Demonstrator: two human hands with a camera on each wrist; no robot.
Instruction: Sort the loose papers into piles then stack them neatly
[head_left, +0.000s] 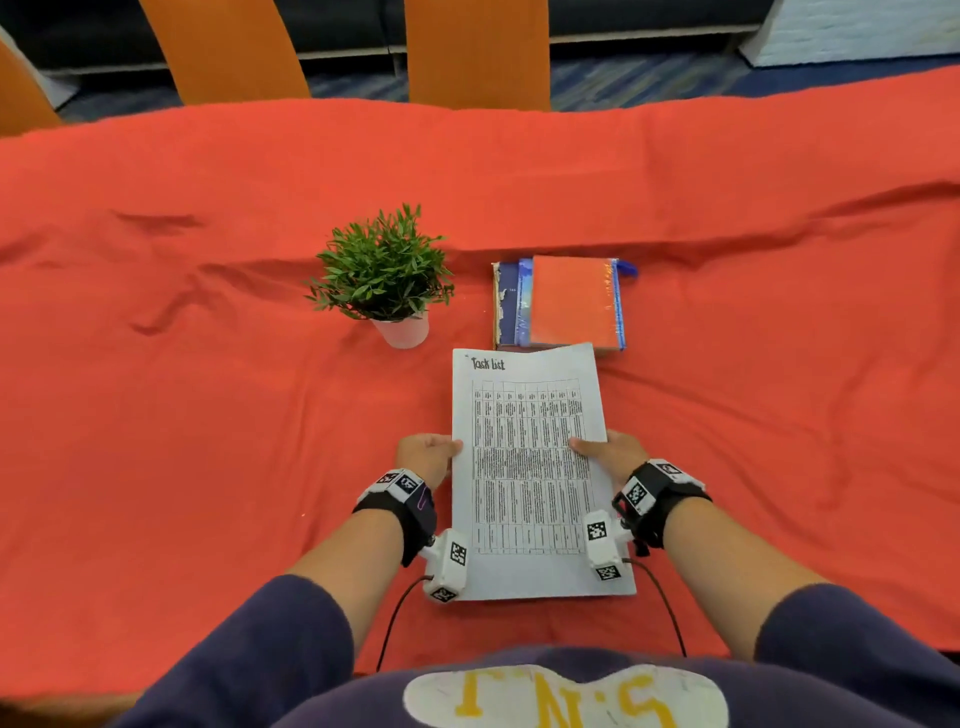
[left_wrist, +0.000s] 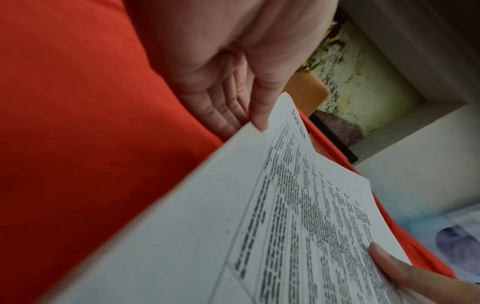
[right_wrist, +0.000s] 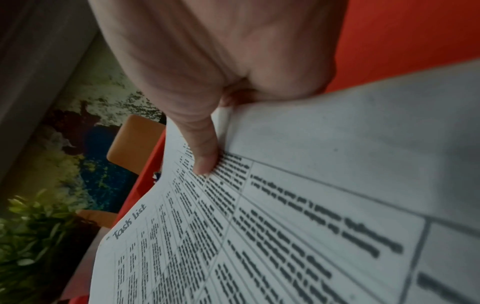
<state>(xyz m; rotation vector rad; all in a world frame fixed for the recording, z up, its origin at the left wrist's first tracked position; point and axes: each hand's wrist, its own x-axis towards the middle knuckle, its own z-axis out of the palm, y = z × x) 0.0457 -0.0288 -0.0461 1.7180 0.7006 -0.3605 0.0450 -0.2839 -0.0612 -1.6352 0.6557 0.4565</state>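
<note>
Desk cover: an orange-red cloth (head_left: 208, 415) lies over the whole desk, creased toward the far side.
Plant: a small green potted plant (head_left: 384, 270) in a white pot stands left of the desk's middle, apart from the papers.
Left hand: the left hand (head_left: 426, 457) grasps the left long edge of the papers; in the left wrist view the thumb (left_wrist: 259, 111) lies on top at the edge and the other fingers reach underneath, so the sheets are pinched.
Papers: the papers (head_left: 530, 467), with a printed table headed "Task List" on top, sit between both hands near the middle of the desk's near edge, long side running away from the person. The wrist views show them raised off the cloth, at least on the gripped sides. How many sheets there are cannot be told.
Books: a small stack of books (head_left: 561, 301), topped by an orange cover in a clear blue-edged sleeve, lies just beyond the papers' far edge, right of the plant.
Right hand: the right hand (head_left: 613, 452) grasps the right long edge; the right wrist view shows its thumb (right_wrist: 202, 148) pressed down on the printed table, the other fingers hidden below the sheets.
Chairs: orange chair backs (head_left: 478, 52) stand beyond the far edge of the desk.
</note>
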